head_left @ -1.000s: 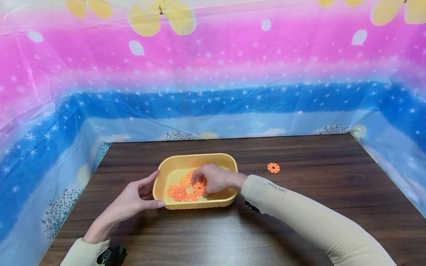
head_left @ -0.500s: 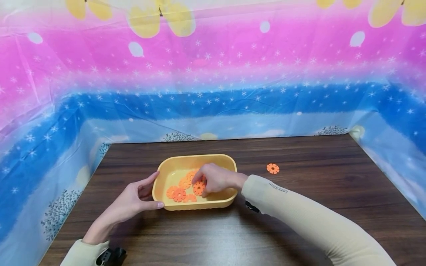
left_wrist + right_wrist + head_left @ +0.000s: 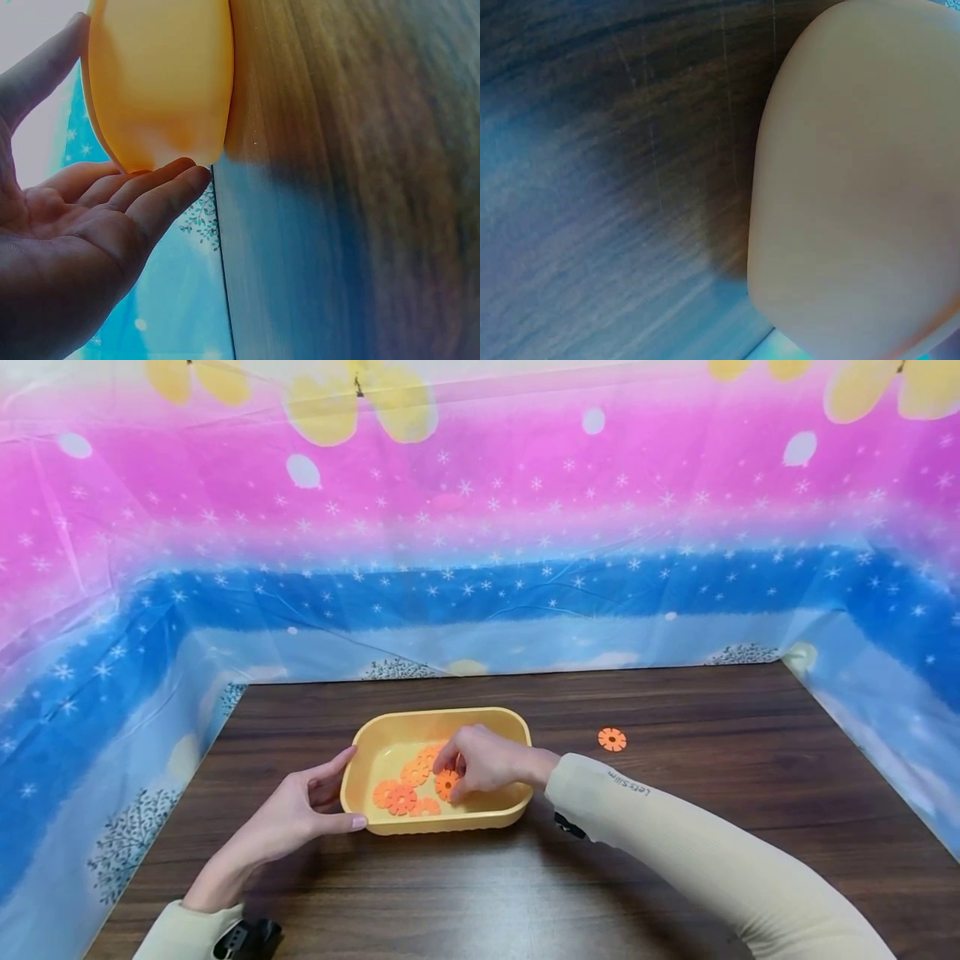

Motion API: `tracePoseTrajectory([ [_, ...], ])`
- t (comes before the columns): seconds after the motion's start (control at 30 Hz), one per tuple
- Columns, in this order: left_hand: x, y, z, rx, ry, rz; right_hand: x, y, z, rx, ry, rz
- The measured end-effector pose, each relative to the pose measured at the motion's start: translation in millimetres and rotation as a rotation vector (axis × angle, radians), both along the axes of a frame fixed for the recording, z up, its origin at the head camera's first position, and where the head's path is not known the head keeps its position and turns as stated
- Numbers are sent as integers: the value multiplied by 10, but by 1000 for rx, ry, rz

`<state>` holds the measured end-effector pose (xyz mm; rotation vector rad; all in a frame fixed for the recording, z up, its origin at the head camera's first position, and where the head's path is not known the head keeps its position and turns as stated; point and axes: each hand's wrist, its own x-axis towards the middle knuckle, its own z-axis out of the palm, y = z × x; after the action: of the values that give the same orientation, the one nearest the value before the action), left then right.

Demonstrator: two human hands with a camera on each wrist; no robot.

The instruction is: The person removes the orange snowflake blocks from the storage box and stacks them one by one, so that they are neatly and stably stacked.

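Observation:
A yellow plastic bin (image 3: 375, 735) with rounded corners stands on the table, several orange notched building discs (image 3: 401, 799) lying overlapped inside it. My left hand (image 3: 288, 818) holds the bin's left end, thumb at the near corner and fingers at the far one. The left wrist view has this left hand (image 3: 90, 217) against the bin's end wall (image 3: 161, 75). Reaching in over the right rim, my right hand (image 3: 483, 764) pinches one orange disc (image 3: 447, 784) between thumb and fingers. In the right wrist view only the bin's outer wall (image 3: 855, 180) shows; the hand is hidden.
One orange disc (image 3: 612, 740) lies apart on the dark wooden table (image 3: 675, 710), right of the bin. A printed pink and blue cloth (image 3: 480, 577) hangs round the table's back and sides.
The disc at my right fingertips has tilted slightly, showing narrower than before. Both hands and the bin otherwise keep their places; the whole view shifts a little.

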<state>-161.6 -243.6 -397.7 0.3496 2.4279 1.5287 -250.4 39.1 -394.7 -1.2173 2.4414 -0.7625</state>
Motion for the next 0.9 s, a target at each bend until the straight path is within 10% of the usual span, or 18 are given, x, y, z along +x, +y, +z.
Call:
tracePoseTrajectory([
  [0.9,7,21,5,11,15,-8,28,6,-25,42,10,20],
])
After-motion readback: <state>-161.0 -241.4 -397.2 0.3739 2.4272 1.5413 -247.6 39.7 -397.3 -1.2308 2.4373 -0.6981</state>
